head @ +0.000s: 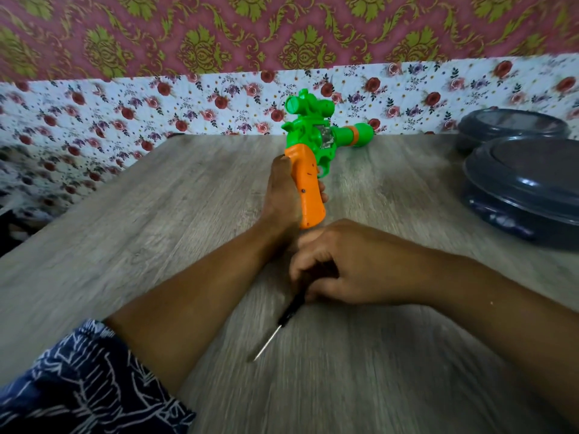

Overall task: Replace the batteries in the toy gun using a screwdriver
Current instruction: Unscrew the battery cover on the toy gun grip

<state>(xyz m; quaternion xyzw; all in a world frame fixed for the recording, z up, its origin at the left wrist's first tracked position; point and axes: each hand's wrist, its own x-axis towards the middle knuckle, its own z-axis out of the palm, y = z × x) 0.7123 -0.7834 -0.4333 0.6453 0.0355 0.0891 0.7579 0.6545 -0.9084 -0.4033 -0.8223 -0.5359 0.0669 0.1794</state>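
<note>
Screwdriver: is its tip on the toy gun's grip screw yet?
No: the right hand holds the screwdriver pointing down at the table, away from the toy gun.

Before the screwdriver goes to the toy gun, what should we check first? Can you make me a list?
1. Toy gun held steady: ok. The left hand grips its orange handle.
2. Screwdriver in hand: ok. The right hand holds its dark handle.
3. Tip aimed at a screw: not ok. The metal tip points down toward the person, away from the gun.
4. Screw found: ok, probably. A small dark dot shows on the orange handle; the blur hides whether it is a screw head.
5. Room to work: ok. The two dark lidded containers sit off to the right on the table.
6. New batteries ready: cannot tell. None are in view.
</note>
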